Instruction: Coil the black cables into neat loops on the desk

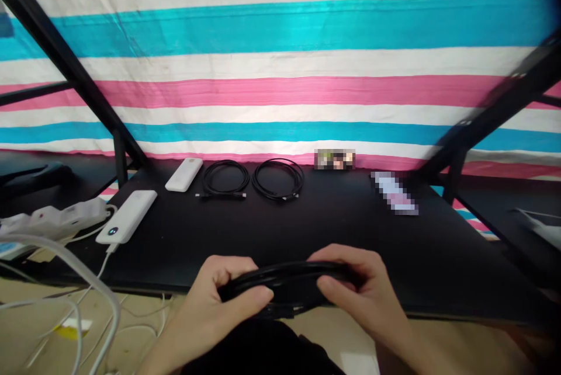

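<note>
A coiled black cable (pixel 284 273) is held between my two hands at the near edge of the black table (pixel 263 223). My left hand (pixel 228 293) grips the left side of the loop, thumb on the near side. Around the right side my right hand (pixel 355 281) is closed in the same way. Farther back on the table lie two more black cable coils, a left coil (pixel 205 179) with its plug ends in front and a right coil (pixel 302 179). The fingers behind the held loop are partly hidden.
To the left are a white power bank (pixel 131 211) with a cable plugged in, another white power bank (pixel 184 174) and a power strip (pixel 56 217). A blurred-out flat object (pixel 394 194) lies at the right. Black frame bars (pixel 83 83) flank a striped sheet (pixel 280 91).
</note>
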Available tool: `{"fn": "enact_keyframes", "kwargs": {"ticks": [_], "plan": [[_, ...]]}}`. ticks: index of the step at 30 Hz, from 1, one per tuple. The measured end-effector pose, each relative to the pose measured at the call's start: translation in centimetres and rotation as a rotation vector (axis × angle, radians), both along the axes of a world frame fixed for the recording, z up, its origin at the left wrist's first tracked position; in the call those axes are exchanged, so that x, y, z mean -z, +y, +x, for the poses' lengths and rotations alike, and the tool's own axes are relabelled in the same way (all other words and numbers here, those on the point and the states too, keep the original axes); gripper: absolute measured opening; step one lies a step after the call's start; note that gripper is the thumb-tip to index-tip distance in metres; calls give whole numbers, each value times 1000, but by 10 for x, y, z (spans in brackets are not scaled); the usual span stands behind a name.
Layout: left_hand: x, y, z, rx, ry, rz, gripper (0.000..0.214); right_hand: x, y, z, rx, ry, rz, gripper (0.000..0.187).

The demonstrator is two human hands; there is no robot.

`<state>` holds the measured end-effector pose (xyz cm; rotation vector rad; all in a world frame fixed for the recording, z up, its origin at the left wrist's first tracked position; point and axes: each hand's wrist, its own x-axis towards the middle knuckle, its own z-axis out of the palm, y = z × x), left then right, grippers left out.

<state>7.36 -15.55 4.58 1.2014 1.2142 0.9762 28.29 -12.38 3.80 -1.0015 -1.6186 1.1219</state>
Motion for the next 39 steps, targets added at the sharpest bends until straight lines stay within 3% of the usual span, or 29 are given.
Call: {"fn": "enact_keyframes", "kwargs": {"ticks": [5,11,14,18,20,24,29,33,36,39], "plan": [[1,7,0,-69,-195,-37,44,21,11,14,109,182,-61,13],[19,22,13,-73,-452,-48,43,32,21,-9,165,577,-210,19],[31,26,8,-103,-492,-18,46,36,21,-14,116,567,-245,21],[31,26,-6,-320,-624,88,55,43,18,-14,-66,302,-289,22],[26,26,-7,-451,-740,122,58,46,16,-22,-85,230,-252,22],[23,29,10,-594,-898,110,58,49,14,-53,67,467,-273,35],[44,38,33,-626,-819,151,47,48,8,-75,161,862,-510,37],[59,36,53,-580,-762,199,41,46,4,-82,182,1023,-483,36],[64,31,63,-578,-706,221,35,47,6,-81,174,930,-428,37],[64,29,54,-684,-627,264,33,47,12,-61,121,694,-348,34]]}}
